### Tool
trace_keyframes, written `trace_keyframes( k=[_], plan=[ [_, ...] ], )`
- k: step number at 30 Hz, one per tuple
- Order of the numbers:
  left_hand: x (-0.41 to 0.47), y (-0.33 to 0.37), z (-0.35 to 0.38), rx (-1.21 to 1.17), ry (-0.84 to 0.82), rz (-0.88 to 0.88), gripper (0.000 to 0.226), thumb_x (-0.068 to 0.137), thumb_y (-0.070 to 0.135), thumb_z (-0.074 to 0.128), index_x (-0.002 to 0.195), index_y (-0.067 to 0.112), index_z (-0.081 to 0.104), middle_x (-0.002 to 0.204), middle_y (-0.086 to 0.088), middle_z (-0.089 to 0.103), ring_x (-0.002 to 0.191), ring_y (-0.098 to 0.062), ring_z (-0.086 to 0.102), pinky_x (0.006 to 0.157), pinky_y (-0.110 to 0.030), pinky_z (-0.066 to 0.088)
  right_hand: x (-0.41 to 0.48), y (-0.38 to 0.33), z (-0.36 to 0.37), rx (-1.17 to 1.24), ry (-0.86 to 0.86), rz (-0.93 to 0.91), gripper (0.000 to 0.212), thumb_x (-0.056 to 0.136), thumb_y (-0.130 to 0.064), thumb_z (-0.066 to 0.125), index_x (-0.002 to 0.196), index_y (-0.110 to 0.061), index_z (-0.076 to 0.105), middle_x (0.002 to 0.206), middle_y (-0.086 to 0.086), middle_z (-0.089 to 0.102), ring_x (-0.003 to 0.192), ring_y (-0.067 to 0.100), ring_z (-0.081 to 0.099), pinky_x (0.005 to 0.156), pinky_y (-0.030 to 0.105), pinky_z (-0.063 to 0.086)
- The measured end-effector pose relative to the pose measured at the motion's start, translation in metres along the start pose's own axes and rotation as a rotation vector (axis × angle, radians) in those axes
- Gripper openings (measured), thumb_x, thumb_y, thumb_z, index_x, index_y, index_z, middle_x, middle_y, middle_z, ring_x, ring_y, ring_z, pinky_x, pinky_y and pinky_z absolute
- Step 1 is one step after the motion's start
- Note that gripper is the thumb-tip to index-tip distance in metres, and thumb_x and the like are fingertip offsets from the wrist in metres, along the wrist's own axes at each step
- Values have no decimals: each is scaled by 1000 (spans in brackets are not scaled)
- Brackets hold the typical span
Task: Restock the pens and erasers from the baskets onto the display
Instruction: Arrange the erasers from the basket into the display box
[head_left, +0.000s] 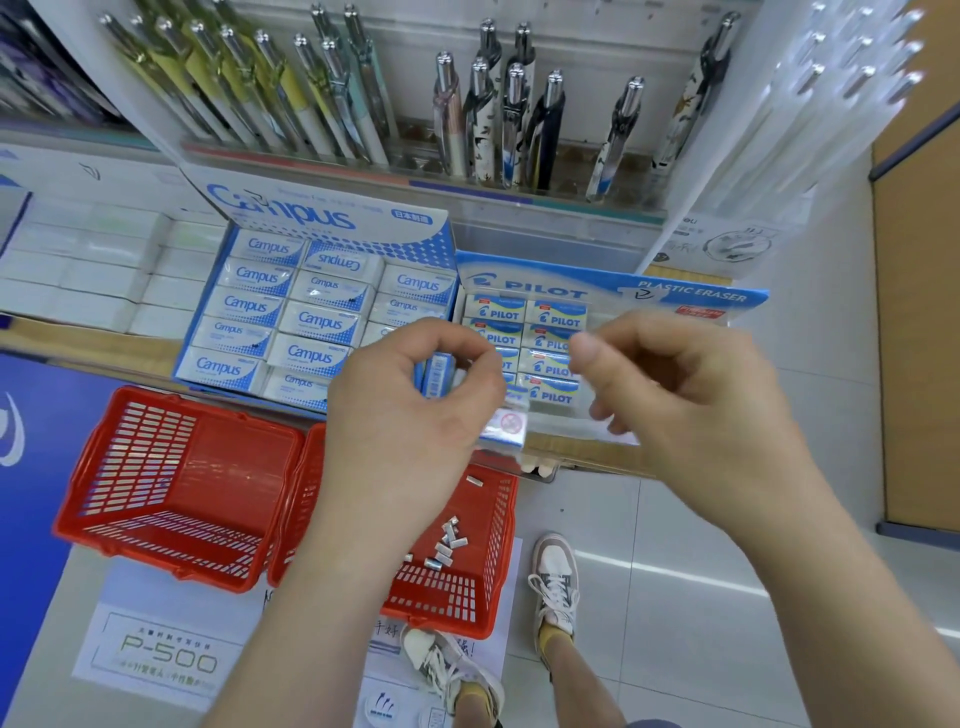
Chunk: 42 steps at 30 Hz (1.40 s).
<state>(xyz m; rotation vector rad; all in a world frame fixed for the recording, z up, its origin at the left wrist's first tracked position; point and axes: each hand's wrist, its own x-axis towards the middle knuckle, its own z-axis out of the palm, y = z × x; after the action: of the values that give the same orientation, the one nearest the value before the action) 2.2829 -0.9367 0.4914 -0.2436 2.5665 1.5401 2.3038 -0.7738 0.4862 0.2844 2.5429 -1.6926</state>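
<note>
Holding stock at the Pilot box (613, 291), far right on the counter; step in hand, by judgement: feeding erasers into its rows.

- Left hand (410, 395): fingers curled round a small stack of erasers (506, 428), just over the near edge of the Pilot box.
- Right hand (670, 384): fingers curled, thumb toward forefinger, over the box's right side. Something clear and filmy seems to lie under it; whether it pinches anything cannot be told.
- Campus box (322, 312): left of the Pilot box, touching it, rows nearly full.
- Right basket (501, 525): on the floor, near; a few loose erasers (447, 543) left in it.
- Left basket (171, 483): beside it, nothing seen inside.
- Pens (498, 119): upright in the far rack.

Handling note: pass one eraser at a time from the stack, label up and logo matching its neighbours. Seat it flat in the near open row, snug to the last one. Keep the stack low over the box so a slip lands inside.
</note>
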Motion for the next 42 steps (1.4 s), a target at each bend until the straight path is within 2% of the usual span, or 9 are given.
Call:
trace_keyframes(
  k=[3,7,11,16,22,28,36,39,42],
  plan=[
    [-10,7,9,-168,25,-46,8,80,23,72,72,24,70,64,14,64,50,-1,53,47,-18,44,-15,-19,0,417,-153,125,26,75,-42,67,89,-21,73,65,4,58,52,14,60,50,25,50],
    [-17,4,19,-285,85,-123,7,81,32,73,79,27,69,76,9,70,72,-13,66,65,-44,56,-21,-19,10,412,-84,232,25,67,-36,70,88,-22,75,71,0,60,51,10,60,56,34,54],
    [-21,11,21,-436,64,-198,12,77,31,74,70,24,68,64,2,66,56,-15,61,45,-26,47,-21,-18,9,531,-74,311,26,66,-34,71,83,-16,76,74,9,61,53,10,59,55,25,53],
    [-18,18,19,-628,-21,-292,18,61,39,73,64,21,69,58,0,63,45,-10,55,38,-20,40,-19,-12,5,664,-104,320,25,69,-23,72,86,-5,74,91,16,74,80,35,72,76,41,59],
    [-16,19,14,-762,-51,-442,29,62,41,68,75,15,66,65,-1,63,49,-8,53,39,-15,40,-16,-17,8,680,95,334,17,75,-20,67,82,-5,71,64,9,68,50,16,63,50,21,52],
    [-10,18,9,-1050,-120,-614,30,61,46,67,67,16,65,64,-3,59,54,-11,52,36,-13,40,-15,-20,10,770,105,380,17,72,-18,68,81,-3,68,65,8,67,52,17,65,49,20,51],
    [-9,16,1,-860,-95,-413,12,50,19,72,60,18,66,65,1,64,55,-8,59,41,-16,46,-16,-11,6,777,110,333,9,71,-14,70,75,-9,75,72,10,72,61,20,69,60,23,56],
    [-5,6,-9,-697,-1,-381,5,61,15,72,58,19,69,62,2,63,53,-8,57,40,-16,43,-16,-1,-5,435,80,274,12,77,-2,73,76,-14,74,76,6,74,69,20,71,66,26,58],
    [-3,-7,-15,-455,94,-324,16,77,18,73,62,24,72,64,4,65,56,-10,59,42,-19,43,-17,6,-4,135,-10,250,25,77,1,74,80,-23,69,82,-6,74,76,8,70,67,16,54]
  ],
)
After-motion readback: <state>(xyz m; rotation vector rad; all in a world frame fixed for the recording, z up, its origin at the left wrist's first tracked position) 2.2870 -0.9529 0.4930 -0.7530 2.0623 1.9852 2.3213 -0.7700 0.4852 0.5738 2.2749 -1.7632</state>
